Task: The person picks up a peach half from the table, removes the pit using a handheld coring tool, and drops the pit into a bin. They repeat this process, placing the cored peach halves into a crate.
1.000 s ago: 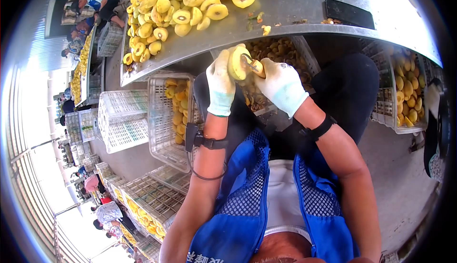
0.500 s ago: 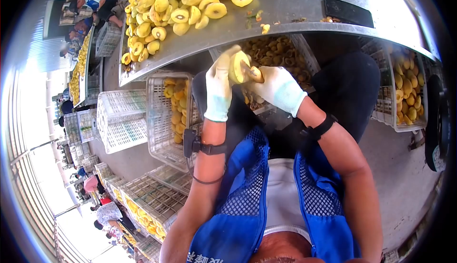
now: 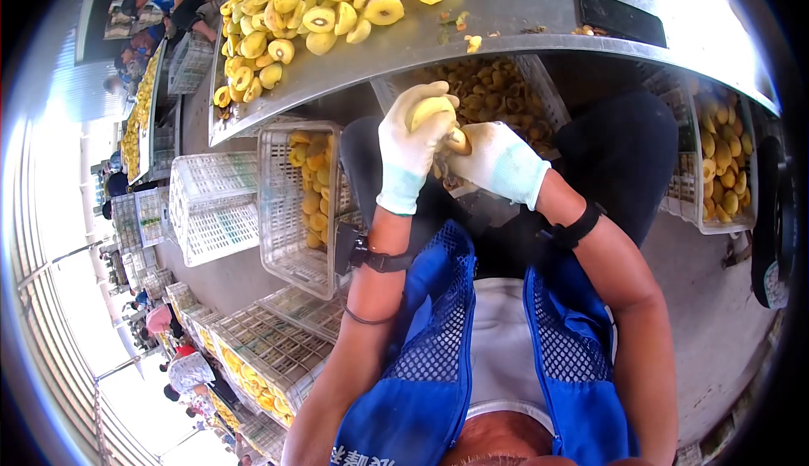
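My left hand (image 3: pixel 410 141), in a white glove with a pale blue cuff, is wrapped round a yellow peach half (image 3: pixel 432 110). Its fingers curl over the far side of the fruit and cover much of it. Close against it, my right hand (image 3: pixel 489 156), gloved alike, is closed on a small tool with a brown, wood-like handle (image 3: pixel 458 141). The tool's working end is hidden by the left hand and the fruit. Both hands are over my lap, just below the metal table's near edge.
A metal table (image 3: pixel 539 11) bears a heap of peach halves (image 3: pixel 320 11), fruit scraps and a black phone (image 3: pixel 622 19). Crates of fruit stand by my left leg (image 3: pixel 291 268), under the table (image 3: pixel 539 91) and at right (image 3: pixel 716 228). Other people work at far left.
My left hand has turned and closed further round the peach half, whose cut face showed before. My right hand has moved slightly right and down, still with the tool.
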Tool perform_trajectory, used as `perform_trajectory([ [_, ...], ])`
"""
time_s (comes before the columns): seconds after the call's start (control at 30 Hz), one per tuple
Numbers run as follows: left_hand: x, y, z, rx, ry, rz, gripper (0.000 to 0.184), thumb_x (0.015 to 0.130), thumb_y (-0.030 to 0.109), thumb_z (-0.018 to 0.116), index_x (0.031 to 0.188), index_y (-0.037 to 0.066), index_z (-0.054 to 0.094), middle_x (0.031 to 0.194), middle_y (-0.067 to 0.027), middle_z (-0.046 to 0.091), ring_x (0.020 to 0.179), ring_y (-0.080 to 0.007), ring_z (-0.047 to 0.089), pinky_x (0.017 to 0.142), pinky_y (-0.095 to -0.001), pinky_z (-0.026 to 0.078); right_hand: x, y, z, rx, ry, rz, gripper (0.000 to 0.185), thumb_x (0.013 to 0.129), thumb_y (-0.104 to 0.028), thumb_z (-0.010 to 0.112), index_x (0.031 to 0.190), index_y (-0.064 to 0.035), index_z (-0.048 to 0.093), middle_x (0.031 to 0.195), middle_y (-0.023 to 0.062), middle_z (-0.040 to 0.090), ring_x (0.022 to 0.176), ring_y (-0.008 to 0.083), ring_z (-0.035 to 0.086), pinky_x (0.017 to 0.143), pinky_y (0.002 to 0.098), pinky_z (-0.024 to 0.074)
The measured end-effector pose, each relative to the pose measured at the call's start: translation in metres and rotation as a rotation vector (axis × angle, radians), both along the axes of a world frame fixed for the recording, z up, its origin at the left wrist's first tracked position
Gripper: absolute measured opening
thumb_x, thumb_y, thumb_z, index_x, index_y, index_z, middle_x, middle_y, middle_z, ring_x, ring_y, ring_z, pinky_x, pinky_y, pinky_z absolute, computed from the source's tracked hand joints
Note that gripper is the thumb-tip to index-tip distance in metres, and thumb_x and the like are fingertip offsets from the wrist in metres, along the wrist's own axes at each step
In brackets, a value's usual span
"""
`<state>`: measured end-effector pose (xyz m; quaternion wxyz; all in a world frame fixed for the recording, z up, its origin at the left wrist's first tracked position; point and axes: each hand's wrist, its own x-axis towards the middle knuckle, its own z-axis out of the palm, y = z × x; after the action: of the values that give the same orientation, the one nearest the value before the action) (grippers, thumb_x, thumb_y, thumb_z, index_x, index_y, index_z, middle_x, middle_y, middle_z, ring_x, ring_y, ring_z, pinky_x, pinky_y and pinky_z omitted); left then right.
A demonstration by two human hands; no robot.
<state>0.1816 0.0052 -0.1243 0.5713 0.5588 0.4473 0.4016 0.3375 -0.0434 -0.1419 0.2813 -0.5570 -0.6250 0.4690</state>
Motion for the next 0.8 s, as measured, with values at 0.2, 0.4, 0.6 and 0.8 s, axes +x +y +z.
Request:
perform_trajectory([
  [0.2, -0.004, 0.007, 0.004, -0.069, -0.063, -0.127, 0.033, 0.09, 0.002, 0.063, 0.122, -0.005, 0.067, 0.106, -0.0138, 0.075, 0.09, -0.0151, 0.07, 0.081, -0.0271, 0.058, 0.009, 0.005, 0.032, -0.443, 0.154, 0.11, 0.019, 0.083, -0.019, 0.062, 0.083, -0.0023, 0.07, 0.071, 0.0136, 0.073, 0.067, 0.027, 0.073, 0.07, 0.0381, 0.0587],
  [0.4, -0.009, 0.02, 0.015, -0.082, 0.084, -0.326, 0.035, 0.096, 0.015, 0.055, 0.118, -0.007, 0.069, 0.103, -0.019, 0.076, 0.087, -0.0202, 0.073, 0.082, -0.0309, 0.06, 0.006, 0.003, 0.027, -0.39, 0.16, 0.08, 0.017, 0.082, -0.018, 0.064, 0.082, -0.0013, 0.067, 0.066, 0.0096, 0.07, 0.055, 0.0233, 0.068, 0.059, 0.0352, 0.0572],
  [0.6, 0.001, 0.012, -0.003, -0.049, -0.167, -0.183, 0.034, 0.095, 0.015, 0.057, 0.114, -0.011, 0.069, 0.1, -0.0227, 0.075, 0.084, -0.0229, 0.073, 0.076, -0.0327, 0.06, 0.013, 0.002, 0.025, -0.581, 0.424, 0.119, 0.019, 0.08, -0.017, 0.071, 0.078, 0.0001, 0.064, 0.058, 0.0042, 0.06, 0.038, 0.0161, 0.055, 0.038, 0.0305, 0.0481],
  [0.8, 0.001, 0.018, -0.011, -0.06, -0.222, -0.209, 0.032, 0.095, 0.012, 0.057, 0.114, -0.012, 0.068, 0.098, -0.0256, 0.074, 0.073, -0.0256, 0.072, 0.07, -0.0325, 0.06, 0.014, 0.0, 0.02, -0.544, 0.534, 0.109, 0.019, 0.081, -0.017, 0.074, 0.076, -0.0002, 0.066, 0.056, 0.0029, 0.058, 0.036, 0.0134, 0.052, 0.034, 0.0282, 0.0462],
])
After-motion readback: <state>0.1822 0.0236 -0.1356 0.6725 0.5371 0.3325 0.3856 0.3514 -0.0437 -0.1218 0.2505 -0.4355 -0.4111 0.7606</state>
